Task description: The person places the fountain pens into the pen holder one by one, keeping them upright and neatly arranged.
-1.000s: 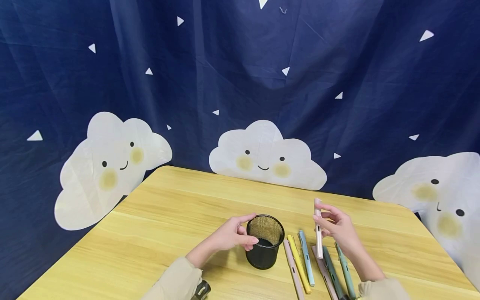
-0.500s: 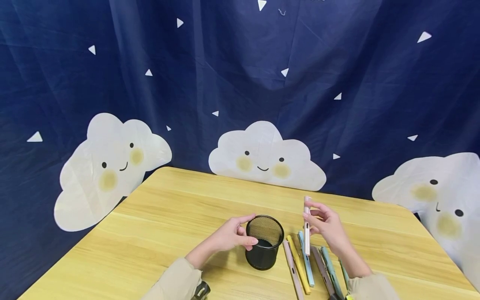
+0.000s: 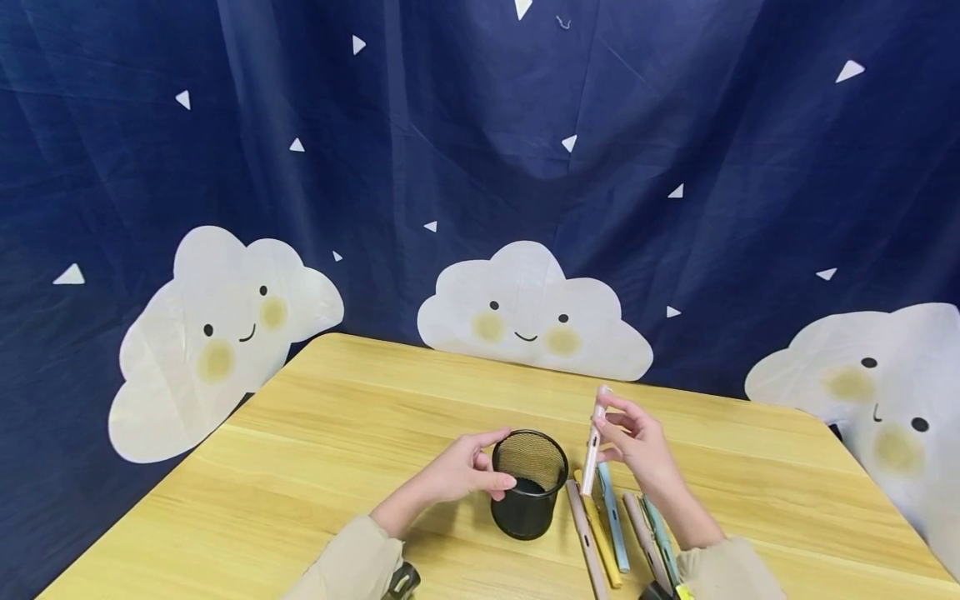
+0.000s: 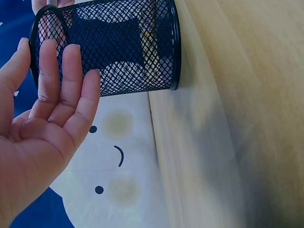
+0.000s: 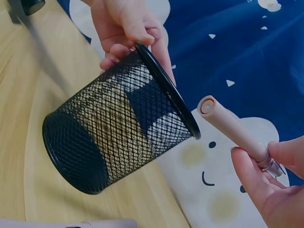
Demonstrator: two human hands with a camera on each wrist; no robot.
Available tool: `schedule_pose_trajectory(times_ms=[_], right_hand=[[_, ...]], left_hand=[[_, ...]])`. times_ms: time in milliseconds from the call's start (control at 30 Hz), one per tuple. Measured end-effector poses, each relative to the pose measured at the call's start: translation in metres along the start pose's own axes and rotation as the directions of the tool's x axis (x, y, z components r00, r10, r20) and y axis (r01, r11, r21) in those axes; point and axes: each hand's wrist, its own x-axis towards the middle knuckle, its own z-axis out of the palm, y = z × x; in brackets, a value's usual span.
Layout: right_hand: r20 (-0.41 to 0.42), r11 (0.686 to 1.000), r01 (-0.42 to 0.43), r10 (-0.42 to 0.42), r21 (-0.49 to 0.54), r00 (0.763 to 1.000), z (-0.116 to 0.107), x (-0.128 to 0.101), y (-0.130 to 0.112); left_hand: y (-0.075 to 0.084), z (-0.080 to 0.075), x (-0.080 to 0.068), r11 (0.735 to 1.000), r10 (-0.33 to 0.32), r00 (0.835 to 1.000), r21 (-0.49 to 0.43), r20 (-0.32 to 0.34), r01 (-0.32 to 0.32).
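A black mesh pen holder stands upright on the wooden table, nothing showing inside it. My left hand holds it by the left side of the rim. In the left wrist view, the fingers of that hand lie along the mesh. To the right, my right hand pinches a pale pink pen near its upper end, the pen tilted and raised over the other pens. Seen from the right wrist, the pen's flat end points toward the holder's rim, with a gap between them.
Several pens lie right of the holder: a pink pen, a yellow pen, a light blue pen, a mauve pen and a green pen. A navy curtain with clouds hangs behind the table.
My right hand has moved left with the pale pink pen, from over the right-hand pens to near the holder. The pen now leans more. My left hand and the holder have stayed put.
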Motion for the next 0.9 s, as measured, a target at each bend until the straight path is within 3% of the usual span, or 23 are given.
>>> schedule_pose_trajectory(times_ms=[700,900], right_hand=[[-0.043,0.986,-0.006,0.013,0.169,0.999,0.022,0.004,0.0],[-0.012,0.98,0.091,-0.091,0.175,0.996,0.027,0.004,0.008]], left_hand=[[-0.002,-0.001,0.001,1.0,0.002,1.0,0.004,0.002,-0.002],[-0.003,-0.001,0.001,1.0,0.009,1.0,0.006,0.0,-0.009]])
